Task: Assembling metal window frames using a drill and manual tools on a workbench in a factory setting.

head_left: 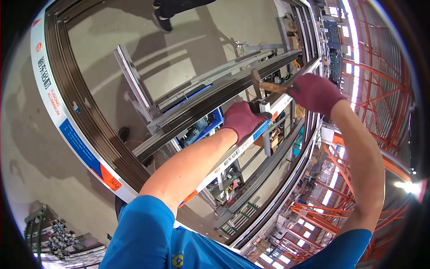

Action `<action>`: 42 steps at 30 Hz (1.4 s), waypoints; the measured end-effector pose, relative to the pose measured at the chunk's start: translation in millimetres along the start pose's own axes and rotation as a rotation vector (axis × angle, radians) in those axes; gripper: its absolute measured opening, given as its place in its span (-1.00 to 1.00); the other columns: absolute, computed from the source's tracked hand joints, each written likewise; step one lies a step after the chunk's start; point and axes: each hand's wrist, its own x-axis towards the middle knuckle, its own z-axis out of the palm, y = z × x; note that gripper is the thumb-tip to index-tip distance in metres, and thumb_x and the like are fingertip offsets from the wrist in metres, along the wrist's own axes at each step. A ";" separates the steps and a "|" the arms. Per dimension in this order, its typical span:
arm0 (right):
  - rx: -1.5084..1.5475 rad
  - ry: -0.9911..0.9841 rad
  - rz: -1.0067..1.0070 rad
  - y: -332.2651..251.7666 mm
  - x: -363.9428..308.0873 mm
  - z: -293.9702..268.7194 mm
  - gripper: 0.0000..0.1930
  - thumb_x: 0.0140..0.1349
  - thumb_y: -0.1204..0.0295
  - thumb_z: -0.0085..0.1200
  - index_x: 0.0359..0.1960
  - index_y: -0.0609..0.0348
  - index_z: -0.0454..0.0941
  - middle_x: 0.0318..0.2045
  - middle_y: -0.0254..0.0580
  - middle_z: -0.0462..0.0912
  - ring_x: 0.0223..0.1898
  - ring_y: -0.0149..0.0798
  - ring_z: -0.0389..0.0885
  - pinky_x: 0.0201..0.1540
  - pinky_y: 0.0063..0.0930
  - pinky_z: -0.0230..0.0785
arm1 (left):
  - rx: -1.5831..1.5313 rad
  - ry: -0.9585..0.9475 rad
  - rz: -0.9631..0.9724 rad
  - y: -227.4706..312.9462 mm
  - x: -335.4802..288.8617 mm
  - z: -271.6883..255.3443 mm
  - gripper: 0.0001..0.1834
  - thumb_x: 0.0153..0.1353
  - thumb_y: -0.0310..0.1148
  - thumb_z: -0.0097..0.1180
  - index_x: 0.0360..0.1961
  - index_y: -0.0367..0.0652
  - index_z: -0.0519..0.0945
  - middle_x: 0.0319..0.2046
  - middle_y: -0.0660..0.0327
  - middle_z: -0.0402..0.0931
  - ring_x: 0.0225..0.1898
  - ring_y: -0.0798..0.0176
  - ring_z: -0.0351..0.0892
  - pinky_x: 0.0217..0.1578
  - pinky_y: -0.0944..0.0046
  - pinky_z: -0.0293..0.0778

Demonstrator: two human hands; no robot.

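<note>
My right hand [316, 95], in a maroon work glove, is closed around the wooden handle of a hammer [273, 87]. The hammer's dark metal head [256, 83] hangs above the middle bar, beyond my left hand. My left hand [242, 119], gloved alike, is bent around a small black-and-silver metal block [260, 106] at the bar's edge. Its fingertips rest near a blue label on the white-filmed bar [233, 156], and the palm is hidden. That bar belongs to a large frame of brown aluminium profiles [89, 101].
A bright metal post [133, 76] stands left of dark rails [201, 107] crossing the frame. Below the frame are blue bins [210, 124] with tools and parts. Another person's shoe [164, 23] shows at the top. Stacked profiles [58, 235] lie lower left.
</note>
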 end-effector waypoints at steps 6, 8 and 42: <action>0.129 0.186 -0.052 19.0 15.1 26.0 -0.68 0.51 0.16 0.05 -0.10 0.17 0.66 -0.17 0.06 0.69 -0.09 0.17 0.67 0.03 0.08 0.54 | 0.070 0.024 -0.024 10.0 -3.3 -0.7 -0.22 0.06 0.40 0.36 -0.11 -0.18 0.83 -0.16 -0.02 0.80 -0.08 -0.03 0.80 0.03 0.06 0.66; 0.050 0.137 -0.110 25.4 18.8 19.0 -0.72 0.49 0.23 0.06 -0.06 0.18 0.64 -0.16 0.07 0.68 -0.09 0.18 0.67 0.03 0.07 0.55 | 0.131 0.005 -0.086 8.3 2.7 0.7 -0.24 0.07 0.37 0.37 -0.11 -0.18 0.82 -0.14 -0.03 0.79 -0.07 -0.05 0.79 0.04 0.06 0.65; 1.731 0.989 0.501 -234.2 -207.2 360.6 -0.38 0.16 0.39 0.48 0.20 0.29 0.46 -0.18 -0.09 0.68 -0.21 -0.18 0.66 -0.13 -0.23 0.55 | 0.779 -0.188 0.411 1.2 -177.7 110.0 -0.27 -0.06 0.17 0.59 -0.11 -0.25 0.67 -0.17 -0.06 0.70 -0.10 -0.14 0.71 -0.06 -0.03 0.60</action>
